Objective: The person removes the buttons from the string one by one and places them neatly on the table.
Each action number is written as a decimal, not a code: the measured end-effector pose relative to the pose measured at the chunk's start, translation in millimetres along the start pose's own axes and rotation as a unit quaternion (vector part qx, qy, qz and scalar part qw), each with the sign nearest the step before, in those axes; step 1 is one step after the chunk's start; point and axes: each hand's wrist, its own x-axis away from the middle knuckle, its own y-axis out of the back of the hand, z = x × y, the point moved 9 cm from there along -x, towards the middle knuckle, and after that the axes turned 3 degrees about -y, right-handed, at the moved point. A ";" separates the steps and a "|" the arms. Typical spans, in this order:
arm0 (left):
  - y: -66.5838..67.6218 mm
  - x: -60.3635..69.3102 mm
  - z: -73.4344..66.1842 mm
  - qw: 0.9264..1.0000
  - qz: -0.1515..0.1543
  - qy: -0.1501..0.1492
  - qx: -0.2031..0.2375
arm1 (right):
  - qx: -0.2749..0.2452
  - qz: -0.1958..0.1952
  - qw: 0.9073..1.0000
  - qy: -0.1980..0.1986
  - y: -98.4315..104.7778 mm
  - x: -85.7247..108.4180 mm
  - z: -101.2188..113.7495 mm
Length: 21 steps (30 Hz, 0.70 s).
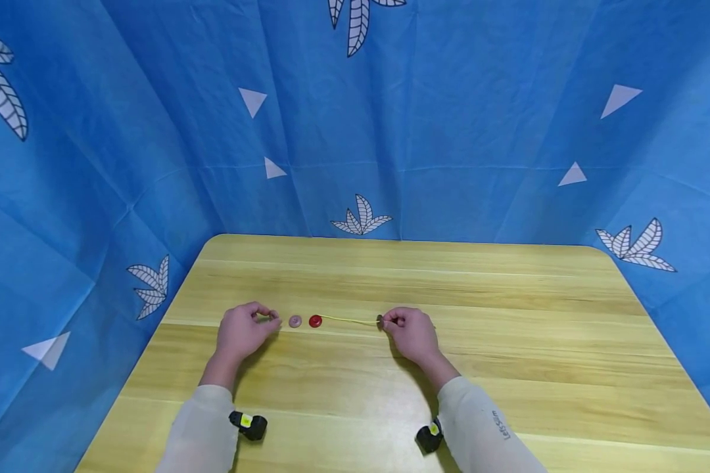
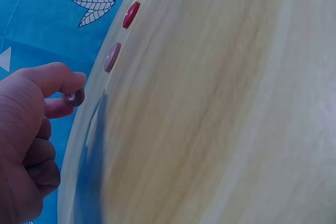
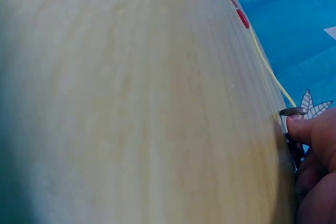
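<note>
My left hand (image 1: 242,332) pinches a small round brownish button (image 2: 77,98) between thumb and forefinger, just above the table. To its right lie a dull pink button (image 1: 295,321) and a red button (image 1: 315,320), side by side. From the red button a thin yellow cord (image 1: 349,320) runs right, nearly straight, to a dark brown button (image 1: 380,322). That dark button stands on edge at the fingertips of my right hand (image 1: 413,334), which pinches it. The far side of the pinch is hidden. A dark reddish object (image 3: 295,151) shows beneath those fingers, too covered to identify.
Hands and buttons are over a light wooden table (image 1: 355,387). Behind it and on both sides hangs a blue curtain (image 1: 461,131) with leaf and triangle prints. Small black cameras (image 1: 252,427) sit at both wrists, against the pale sleeves (image 1: 204,427).
</note>
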 end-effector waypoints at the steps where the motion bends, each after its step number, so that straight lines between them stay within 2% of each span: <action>1: -0.6 -0.1 0.9 1.000 0.003 0.001 -0.005 | 0.001 0.000 1.000 0.000 0.1 0.0 0.0; 10: -9.5 -0.7 3.1 0.999 0.026 -0.004 -0.030 | 0.000 -0.002 1.000 0.001 1.3 0.5 1.0; 21: -16.0 0.7 10.3 1.000 0.020 -0.003 0.019 | -0.009 -0.006 1.000 0.013 2.0 -0.2 2.0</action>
